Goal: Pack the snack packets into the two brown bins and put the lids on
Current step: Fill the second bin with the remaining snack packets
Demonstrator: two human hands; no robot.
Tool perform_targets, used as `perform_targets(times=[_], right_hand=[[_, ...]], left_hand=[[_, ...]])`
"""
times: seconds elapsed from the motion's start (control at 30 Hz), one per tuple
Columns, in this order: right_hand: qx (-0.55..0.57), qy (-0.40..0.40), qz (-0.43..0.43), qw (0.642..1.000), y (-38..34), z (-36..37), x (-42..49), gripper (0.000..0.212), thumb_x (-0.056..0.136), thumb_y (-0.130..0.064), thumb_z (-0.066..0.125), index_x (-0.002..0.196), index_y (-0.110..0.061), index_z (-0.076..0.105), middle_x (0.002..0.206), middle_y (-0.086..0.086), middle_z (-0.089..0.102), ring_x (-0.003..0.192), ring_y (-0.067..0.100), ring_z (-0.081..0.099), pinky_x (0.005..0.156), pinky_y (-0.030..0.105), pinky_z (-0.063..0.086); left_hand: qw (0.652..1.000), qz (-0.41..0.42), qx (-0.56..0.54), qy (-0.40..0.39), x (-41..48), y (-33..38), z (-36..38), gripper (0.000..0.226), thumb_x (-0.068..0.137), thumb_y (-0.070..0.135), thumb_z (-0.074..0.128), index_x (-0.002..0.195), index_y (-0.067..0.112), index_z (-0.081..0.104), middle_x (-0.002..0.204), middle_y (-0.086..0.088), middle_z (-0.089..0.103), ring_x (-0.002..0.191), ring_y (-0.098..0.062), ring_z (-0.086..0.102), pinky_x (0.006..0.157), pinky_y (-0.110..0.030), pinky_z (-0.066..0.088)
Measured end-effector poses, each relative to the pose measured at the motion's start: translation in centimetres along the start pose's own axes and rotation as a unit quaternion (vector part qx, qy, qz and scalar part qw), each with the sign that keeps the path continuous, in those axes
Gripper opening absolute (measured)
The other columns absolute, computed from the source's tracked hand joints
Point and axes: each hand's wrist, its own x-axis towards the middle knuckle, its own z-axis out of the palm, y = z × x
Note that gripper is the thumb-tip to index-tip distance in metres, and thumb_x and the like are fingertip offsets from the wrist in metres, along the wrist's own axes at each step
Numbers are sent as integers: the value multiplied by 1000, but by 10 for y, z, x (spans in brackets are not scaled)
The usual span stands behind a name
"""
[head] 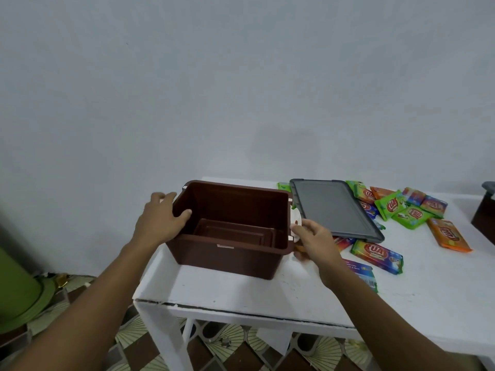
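Left hand (160,220), right hand (313,236) on smooth rectangular brown bin (227,259)

- Second bin (483,215), 3 o'clock, frame edge: cut off. Only a brown corner + grey top piece shows.
- Green packet (283,186), 11 o'clock of grey lid (336,208): mostly under lid.
- Packets (344,242), lid's 6 o'clock: ends only, rest under lid.
- Blue packet (361,273), 4 o'clock of brown bin (230,258): partly under right forearm. Print too small to read.
- White latch (296,223), bin's 3 o'clock end: lower part behind right hand (314,241).
- Label (225,246), bin's near wall: too small to read.
- Green object (18,287), 8 o'clock: cut by left edge, ID unclear.
- Table (241,293): right side runs out of frame, 4 o'clock.
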Motion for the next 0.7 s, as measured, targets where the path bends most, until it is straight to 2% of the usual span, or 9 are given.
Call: perform_targets(times=[0.07, 0.17, 0.23, 0.3, 0.37, 0.47, 0.57, 0.63, 0.7], right_hand=[[-66, 14, -46, 997, 5, -12, 2, 28, 98, -33, 52, 122, -20, 60, 110, 1, 66, 92, 15, 64, 79, 34, 58], [-190, 5, -115, 975, 17, -41, 4, 24, 97, -25, 54, 119, -20, 63, 108, 0, 66, 89, 9, 61, 71, 20, 48], [-346, -25, -146, 926, 33, -67, 7, 27, 93, -26, 59, 119, -21, 63, 109, -2, 64, 91, 11, 58, 76, 23, 48], [-493, -54, -160, 853, 56, -97, 4, 32, 89, -35, 61, 120, -28, 62, 116, -4, 59, 103, 13, 55, 86, 29, 49], [-551, -60, -180, 812, 80, -128, -4, 40, 89, -39, 62, 128, -34, 57, 124, -7, 52, 113, 13, 50, 92, 27, 46], [-509, -73, -184, 838, 93, -162, -8, 41, 89, -36, 65, 129, -31, 58, 126, -7, 53, 116, 11, 48, 92, 19, 39], [-455, -34, -171, 873, 93, -188, 4, 40, 89, -38, 65, 127, -25, 59, 131, -3, 56, 118, 14, 50, 97, 26, 41], [-480, -3, -160, 862, 95, -204, 17, 48, 90, -37, 63, 135, -24, 53, 141, 0, 49, 125, 16, 45, 102, 32, 42], [-535, -23, -140, 833, 99, -215, 29, 57, 92, -39, 60, 144, -27, 41, 152, -1, 36, 135, 19, 35, 108, 38, 39]], left_hand=[[994, 94, 14, 60, -4, 21, 3, 59, 90, 46, 58, 141, 18, 44, 142, -7, 40, 129, -29, 42, 103, -45, 42], [973, 228, -23, 40, -21, 68, 16, 52, 90, 44, 57, 135, 18, 50, 136, -3, 47, 126, -22, 43, 105, -42, 40], [952, 306, -6, 22, -41, 101, 34, 50, 90, 45, 56, 133, 19, 52, 132, 1, 48, 122, -18, 45, 105, -41, 39], [927, 372, 19, 33, -61, 129, 56, 46, 90, 43, 55, 130, 20, 54, 130, 2, 50, 120, -16, 46, 104, -39, 38], [915, 400, 19, 43, -74, 149, 74, 37, 92, 35, 53, 125, 20, 58, 127, 1, 52, 117, -17, 49, 98, -38, 40], [918, 394, 5, 38, -78, 170, 83, 30, 92, 28, 53, 119, 19, 61, 124, 1, 53, 112, -18, 49, 86, -37, 43], [900, 430, 15, 71, -87, 192, 88, 28, 89, 28, 54, 111, 14, 64, 117, -4, 57, 106, -23, 52, 82, -38, 47], [873, 481, 18, 77, -103, 214, 98, 28, 89, 28, 51, 109, 13, 63, 113, -5, 59, 102, -22, 55, 82, -38, 48], [861, 507, 33, -22, -125, 234, 119, 30, 93, 30, 52, 119, 19, 59, 122, -1, 56, 111, -18, 52, 94, -36, 46]])
